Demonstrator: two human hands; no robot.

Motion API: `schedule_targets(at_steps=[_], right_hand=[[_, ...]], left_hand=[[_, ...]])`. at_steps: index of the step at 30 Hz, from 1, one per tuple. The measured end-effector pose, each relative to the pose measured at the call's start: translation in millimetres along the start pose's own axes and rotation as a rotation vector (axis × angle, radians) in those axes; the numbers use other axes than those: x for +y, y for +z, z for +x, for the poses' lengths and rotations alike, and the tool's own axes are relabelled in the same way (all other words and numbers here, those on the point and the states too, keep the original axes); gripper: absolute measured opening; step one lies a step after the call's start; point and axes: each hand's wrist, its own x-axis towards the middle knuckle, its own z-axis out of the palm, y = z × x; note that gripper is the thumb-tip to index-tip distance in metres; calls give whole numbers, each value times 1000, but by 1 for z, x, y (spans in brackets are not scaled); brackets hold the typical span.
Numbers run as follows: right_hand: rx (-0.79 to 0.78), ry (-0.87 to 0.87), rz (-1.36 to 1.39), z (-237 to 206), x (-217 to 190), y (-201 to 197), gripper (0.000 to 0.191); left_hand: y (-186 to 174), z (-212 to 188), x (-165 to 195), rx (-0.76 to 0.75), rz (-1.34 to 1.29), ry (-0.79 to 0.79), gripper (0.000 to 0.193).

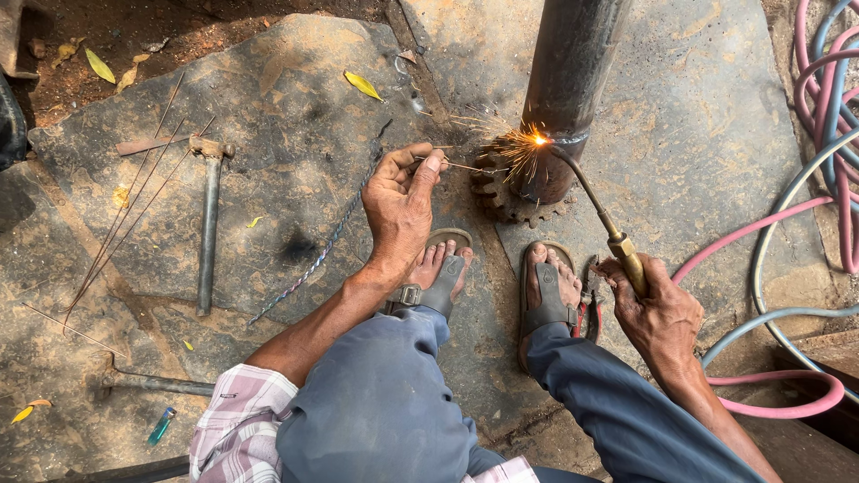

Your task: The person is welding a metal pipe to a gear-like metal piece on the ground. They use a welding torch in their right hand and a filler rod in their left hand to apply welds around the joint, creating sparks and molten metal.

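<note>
Head view: two hands are seen at work over a stone floor (295, 116). One thin filler rod (467, 165) is pinched between thumb and fingers of the left hand (400, 207), closed on it; its long axis runs nearly level, its tip pointed right toward the glowing spot (540, 139). One torch (598, 207) is gripped in the closed right hand (658, 313); its brass handle rises from the fist and its bent neck points up and left, the tip set at the same glowing spot, where sparks are thrown. That spot lies where one dark upright pipe (573, 63) meets one toothed gear (506, 192) lying flat on the floor at the pipe's foot. Two sandalled feet are planted just below the gear. One hammer (208, 224) lies to the left, its handle running near vertical in the picture, with several spare rods (134, 210) fanned beside it. Pink and blue hoses (828, 107) are coiled at the right.
</note>
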Motion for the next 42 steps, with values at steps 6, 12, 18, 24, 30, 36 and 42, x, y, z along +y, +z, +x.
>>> schedule_targets(at_steps=[6, 12, 18, 24, 30, 36, 42], right_hand=[[8, -18, 16, 0, -10, -4, 22], [49, -69, -12, 1, -15, -7, 23], [44, -83, -38, 1, -21, -12, 20], [28, -86, -30, 3, -23, -14, 22], [71, -134, -47, 1, -22, -10, 23], [48, -103, -51, 1, -19, -8, 22], [67, -117, -67, 0, -19, -8, 20]], left_hand=[[-1, 1, -2, -1, -14, 2, 23], [0, 2, -2, 2, -55, -2, 20], [2, 2, -2, -17, -299, -61, 22], [5, 2, -3, -22, -250, -140, 21], [1, 1, -4, -38, -220, -163, 22], [2, 0, -4, -39, -222, -167, 21], [2, 1, -5, -39, -265, -178, 22]])
